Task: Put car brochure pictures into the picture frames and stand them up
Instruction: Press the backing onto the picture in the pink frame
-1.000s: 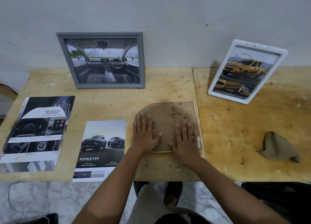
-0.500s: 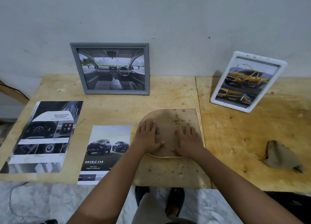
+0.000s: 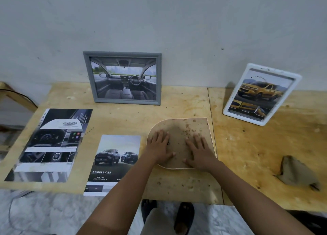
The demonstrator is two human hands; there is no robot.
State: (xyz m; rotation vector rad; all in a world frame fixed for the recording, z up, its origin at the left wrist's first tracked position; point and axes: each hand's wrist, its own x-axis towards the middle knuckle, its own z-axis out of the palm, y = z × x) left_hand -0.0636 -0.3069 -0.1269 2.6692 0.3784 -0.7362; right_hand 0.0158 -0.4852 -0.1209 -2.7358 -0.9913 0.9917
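Head view: the brown rounded-corner frame back board [image 3: 178, 128] lies flat, face down, on the plywood table [image 3: 247, 155], front centre. Left hand [image 3: 160, 150] and right hand [image 3: 200, 152] both rest flat on it, fingers straight and spread, gripping nothing. Board looks light, thin, stiff. Front may be glazed, so possibly fragile; can't tell. Best hold: opposite outer edges, not the middle. Loose glossy "Double Cab" brochure sheet [image 3: 113, 162] just left: floppy, slippery, lift by a corner.

Rough, stained plywood table [image 3: 247, 146]; matt brown fibreboard frame backing [image 3: 180, 128] (speckled with crumbs); glossy paper brochures [image 3: 113, 157]; crumpled cloth [image 3: 297, 173].
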